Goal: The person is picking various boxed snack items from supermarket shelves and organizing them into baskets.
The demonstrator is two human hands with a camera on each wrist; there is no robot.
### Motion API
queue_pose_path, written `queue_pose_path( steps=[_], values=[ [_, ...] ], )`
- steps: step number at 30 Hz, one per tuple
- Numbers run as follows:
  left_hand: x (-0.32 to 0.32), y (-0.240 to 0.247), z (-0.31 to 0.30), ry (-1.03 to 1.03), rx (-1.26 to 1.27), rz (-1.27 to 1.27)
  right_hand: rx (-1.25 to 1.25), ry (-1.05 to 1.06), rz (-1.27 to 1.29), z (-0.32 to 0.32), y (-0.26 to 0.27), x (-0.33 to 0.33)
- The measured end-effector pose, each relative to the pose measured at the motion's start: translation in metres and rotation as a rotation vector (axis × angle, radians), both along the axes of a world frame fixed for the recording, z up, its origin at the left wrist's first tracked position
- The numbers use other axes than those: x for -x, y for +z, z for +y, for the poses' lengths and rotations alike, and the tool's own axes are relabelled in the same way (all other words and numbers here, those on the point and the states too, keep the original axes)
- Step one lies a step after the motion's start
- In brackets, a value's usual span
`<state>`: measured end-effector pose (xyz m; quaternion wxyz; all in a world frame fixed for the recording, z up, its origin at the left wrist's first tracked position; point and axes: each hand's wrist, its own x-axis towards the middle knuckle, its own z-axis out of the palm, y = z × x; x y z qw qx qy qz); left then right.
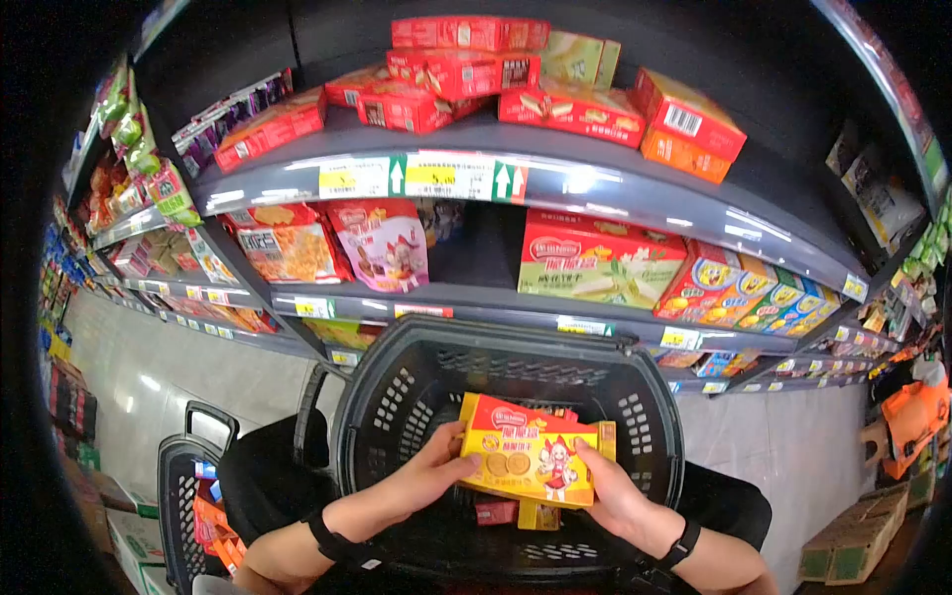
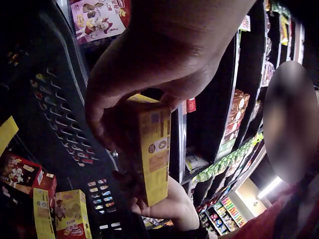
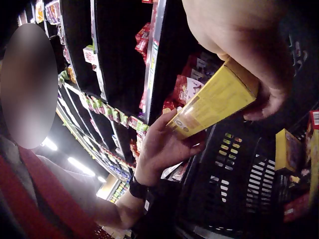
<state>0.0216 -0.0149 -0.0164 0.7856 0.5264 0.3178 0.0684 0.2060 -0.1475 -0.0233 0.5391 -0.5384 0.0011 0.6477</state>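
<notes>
My two hands hold a yellow and red biscuit box [image 1: 531, 451] over a black shopping basket [image 1: 349, 436]. The left hand [image 1: 431, 474] grips its left end, thumb lying on the front face. At the other end, the right hand [image 1: 617, 493] grips with its thumb at the upper corner. Printed biscuits and a cartoon figure face up toward the head camera. The left wrist view shows the box's narrow yellow side [image 2: 155, 154] between both hands. Below it, inside the basket, lie more yellow boxes [image 2: 72, 211] and red packs [image 1: 496, 512].
Just ahead stands a shelf [image 1: 585, 159] with red wafer boxes [image 1: 461, 74] on top. One level down are snack bags [image 1: 380, 243], a large green and red box [image 1: 600, 260] and several cartoon-printed boxes [image 1: 714, 293]. A second basket [image 1: 178, 466] sits at left; cardboard cartons [image 1: 858, 531] lie at right.
</notes>
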Motion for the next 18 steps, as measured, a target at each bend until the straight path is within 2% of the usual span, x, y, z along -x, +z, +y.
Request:
queue_pose_path(
  steps=[11, 14, 18],
  values=[
    [0.001, -0.019, 0.003, -0.058, -0.158, 0.013, -0.026, -0.098, -0.113, -0.002, -0.008, -0.006],
    [0.002, -0.02, 0.004, -0.093, -0.254, -0.021, -0.075, -0.108, -0.184, -0.004, -0.008, -0.006],
    [0.001, -0.002, 0.005, -0.201, -0.555, 0.107, -0.088, -0.119, -0.202, -0.005, -0.011, -0.006]
  ],
)
